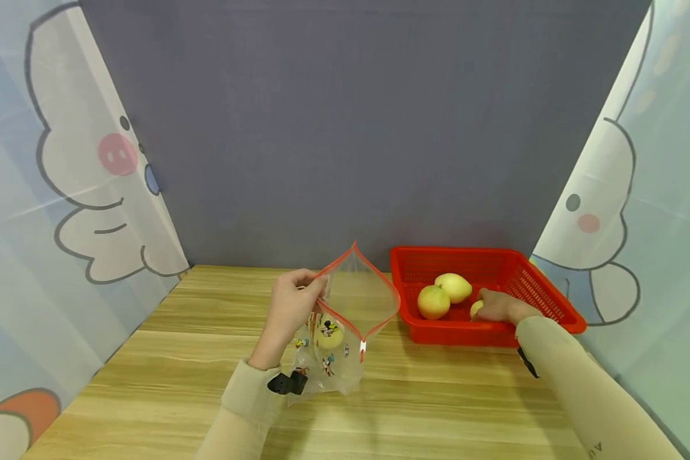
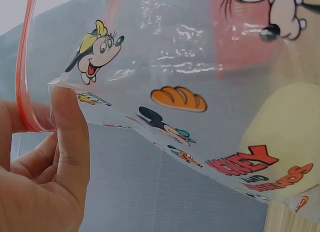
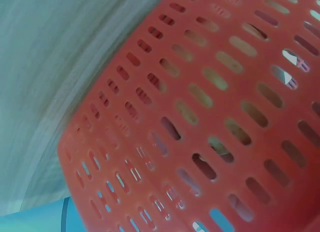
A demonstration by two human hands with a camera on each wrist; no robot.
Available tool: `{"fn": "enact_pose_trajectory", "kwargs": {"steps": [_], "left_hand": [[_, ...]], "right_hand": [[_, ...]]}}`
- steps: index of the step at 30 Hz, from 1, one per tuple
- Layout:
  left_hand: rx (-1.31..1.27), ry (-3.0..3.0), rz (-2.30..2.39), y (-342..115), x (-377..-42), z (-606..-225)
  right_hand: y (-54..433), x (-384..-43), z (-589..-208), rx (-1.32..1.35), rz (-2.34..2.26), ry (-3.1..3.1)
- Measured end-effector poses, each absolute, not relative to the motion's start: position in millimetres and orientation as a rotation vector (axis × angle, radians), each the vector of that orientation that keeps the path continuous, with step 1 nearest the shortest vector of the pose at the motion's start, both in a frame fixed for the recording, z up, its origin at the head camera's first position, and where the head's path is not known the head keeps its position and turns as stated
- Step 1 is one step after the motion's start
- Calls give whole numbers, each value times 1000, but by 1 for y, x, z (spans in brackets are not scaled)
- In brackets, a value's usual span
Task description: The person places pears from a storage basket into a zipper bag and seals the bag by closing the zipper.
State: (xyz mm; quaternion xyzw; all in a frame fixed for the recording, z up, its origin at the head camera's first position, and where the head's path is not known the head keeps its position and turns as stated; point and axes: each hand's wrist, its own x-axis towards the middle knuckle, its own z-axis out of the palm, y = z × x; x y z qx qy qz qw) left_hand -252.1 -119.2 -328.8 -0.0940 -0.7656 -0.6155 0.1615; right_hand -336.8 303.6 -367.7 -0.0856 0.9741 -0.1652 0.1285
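My left hand (image 1: pixel 295 300) pinches the red-edged rim of a clear zip bag (image 1: pixel 359 291), with the thumb on one side and fingers on the other. The bag's mouth gapes wide, and a white slider sits at its near corner. Inside the bag lies a pale yellow round fruit (image 2: pixel 285 127), seen through cartoon prints. Over in the red basket (image 1: pixel 437 333), my right hand (image 1: pixel 499 305) has its fingers curled over a pale yellow fruit (image 1: pixel 476 309), mostly hidden by the hand. The right wrist view shows only the basket's slotted wall, with yellow behind the slots.
Beside the right hand, a round yellow-green fruit (image 1: pixel 434 302) and an oval yellow fruit (image 1: pixel 453 287) lie in the basket. The wooden table (image 1: pixel 207 364) meets a grey panel (image 1: pixel 333 140) at the back. Printed curtains (image 1: pixel 75 191) hang at both sides.
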Motion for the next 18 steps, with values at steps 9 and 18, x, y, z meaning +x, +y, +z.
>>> {"fn": "enact_pose_trajectory", "kwargs": {"steps": [9,18], "left_hand": [[-273,-2178,-1750,-119,-252,-329],[-257,-2190,-1751,-119,-252,-328]], "right_hand": [[302,-334,-365,-210,-464,2910],[300,-333,-357,-196,-505,2988]]}}
